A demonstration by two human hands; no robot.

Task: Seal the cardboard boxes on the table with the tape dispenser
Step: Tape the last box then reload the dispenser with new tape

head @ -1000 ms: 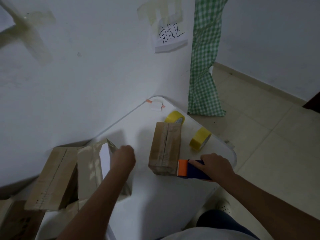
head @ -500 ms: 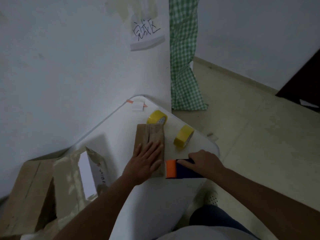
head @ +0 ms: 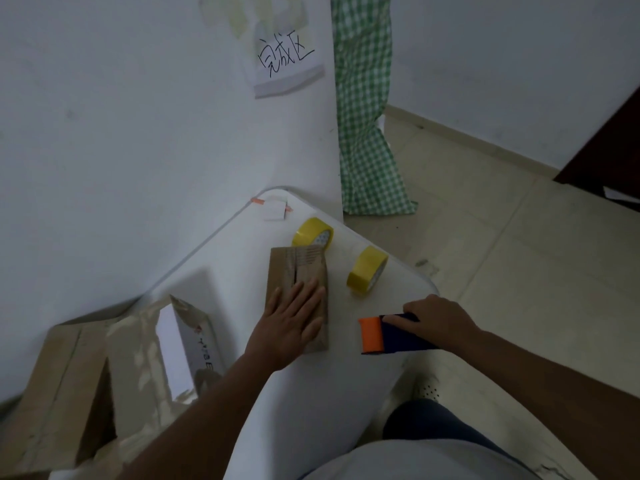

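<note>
Head view: my left hand [head: 292, 325] lies flat on the near half of a small cardboard box [head: 298, 285], fingers straight and spread, palm pressing down on its top. The box lies lengthwise on the white bench [head: 311, 393], its far end pointing toward the wall, and I can see a dark seam running down the middle of the top just beyond my fingertips. My right hand [head: 440, 322] is wrapped around the dark blue handle of the tape dispenser [head: 388, 336], fingers curled over it. The dispenser sits on the bench near its right edge, apart from the box, with its orange front end turned toward the box.

Beyond the dispenser, a yellow tape roll [head: 367, 274] stands on edge near the bench's right rim, just beside the box. A second yellow tape roll [head: 312, 233] stands at the far end of the box, touching it or very close; I cannot tell which. Farther back, at the bench's corner, there is a small white paper tab [head: 275, 209] with orange ends.

To my left, at the bench's other side, a taller open box [head: 138, 362] stands with a white card [head: 173, 355] inside it, and a flat brown box [head: 59, 393] leans next to it. On the wall [head: 121, 116] above, a taped paper note [head: 285, 64] carries handwritten characters. A green checked cloth [head: 367, 133] hangs past the wall's corner, down to the tiled floor [head: 519, 271].
</note>
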